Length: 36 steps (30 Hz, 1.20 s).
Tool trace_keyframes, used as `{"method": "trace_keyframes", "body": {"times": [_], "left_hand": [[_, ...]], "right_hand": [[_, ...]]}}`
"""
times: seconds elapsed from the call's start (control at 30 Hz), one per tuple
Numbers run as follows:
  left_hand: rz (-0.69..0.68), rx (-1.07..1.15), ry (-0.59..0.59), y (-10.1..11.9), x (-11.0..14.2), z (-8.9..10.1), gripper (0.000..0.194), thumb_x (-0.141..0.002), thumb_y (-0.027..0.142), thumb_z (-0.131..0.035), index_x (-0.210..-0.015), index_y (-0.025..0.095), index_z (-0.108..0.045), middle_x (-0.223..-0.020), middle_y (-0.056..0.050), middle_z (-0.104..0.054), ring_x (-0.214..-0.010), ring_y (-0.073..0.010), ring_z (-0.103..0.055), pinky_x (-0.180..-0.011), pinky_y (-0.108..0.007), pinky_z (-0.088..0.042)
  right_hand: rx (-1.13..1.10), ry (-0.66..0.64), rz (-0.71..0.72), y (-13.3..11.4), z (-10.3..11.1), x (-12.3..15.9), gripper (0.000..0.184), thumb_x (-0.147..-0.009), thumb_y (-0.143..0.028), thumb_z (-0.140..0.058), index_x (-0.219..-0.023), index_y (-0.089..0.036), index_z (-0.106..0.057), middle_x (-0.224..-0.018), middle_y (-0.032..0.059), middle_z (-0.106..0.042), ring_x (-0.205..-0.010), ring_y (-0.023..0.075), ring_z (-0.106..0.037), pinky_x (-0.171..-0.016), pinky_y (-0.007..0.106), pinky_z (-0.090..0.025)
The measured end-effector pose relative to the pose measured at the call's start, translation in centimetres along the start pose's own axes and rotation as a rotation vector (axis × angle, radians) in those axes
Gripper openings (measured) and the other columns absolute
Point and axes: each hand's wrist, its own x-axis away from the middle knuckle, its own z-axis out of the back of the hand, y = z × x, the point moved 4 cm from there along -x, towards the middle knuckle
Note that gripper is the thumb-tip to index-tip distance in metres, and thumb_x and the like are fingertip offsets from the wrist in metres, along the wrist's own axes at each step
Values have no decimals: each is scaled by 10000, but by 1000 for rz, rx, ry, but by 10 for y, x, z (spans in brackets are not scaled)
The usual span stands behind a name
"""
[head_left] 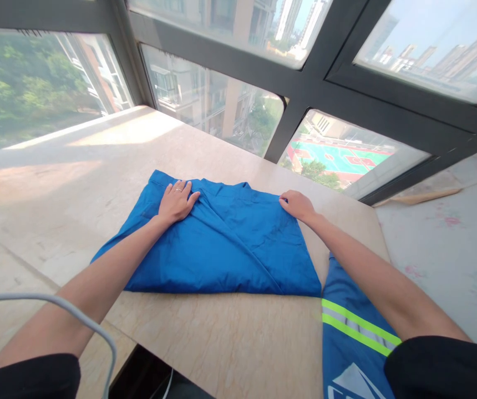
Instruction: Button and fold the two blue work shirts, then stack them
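Blue work trousers (230, 238) lie folded on the stone sill, with what looks like the waistband along the far edge. My left hand (176, 200) rests flat on the upper left part of them, fingers stretched out and a ring on one finger. At the far right corner my right hand (297, 205) is closed, with thumb and fingers pinching the edge of the cloth. Creases run diagonally across the fabric between the two hands. A second blue garment (346, 338) with yellow-green and silver reflective stripes and a white print lies under my right forearm, partly hidden.
The pale stone sill (76, 183) reaches to the dark window frame (222, 61). A floral-papered wall (450, 244) bounds the right side. A grey-white cable (76, 313) loops across the lower left, near a dark opening (147, 377) below the sill's front edge.
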Motion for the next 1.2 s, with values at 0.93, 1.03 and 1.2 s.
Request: {"method": "trace_keyframes", "body": {"times": [0.93,1.03,1.2], "left_hand": [[24,73,-17,-3,-3,1,737,-987,557,-198,-1467,53,-442,-1546,-187,-422,-1472,-294,-331,-1240,-483,-188],[40,85,-21,-4,-2,1,738,-987,558,-198,-1467,51,-438,-1548,-183,-421,-1476,-287,-326,-1246,-475,-177],[43,111,-32,-5,-2,0,760,-985,571,-181,-1480,44,-418,-1558,-186,-402,-1487,-282,-306,-1248,-473,-167]], "right_hand": [[164,-87,-6,-32,-4,66,275,-960,-209,-438,-977,-121,-698,-1043,143,-702,-970,245,-659,-674,275,-400],[179,-66,-14,-23,-2,63,257,-939,-203,-448,-960,-130,-693,-1025,134,-710,-963,246,-659,-654,275,-377],[175,-35,-112,1,-3,65,237,-918,-237,-471,-942,-167,-696,-1004,109,-724,-945,246,-660,-635,269,-359]]}}
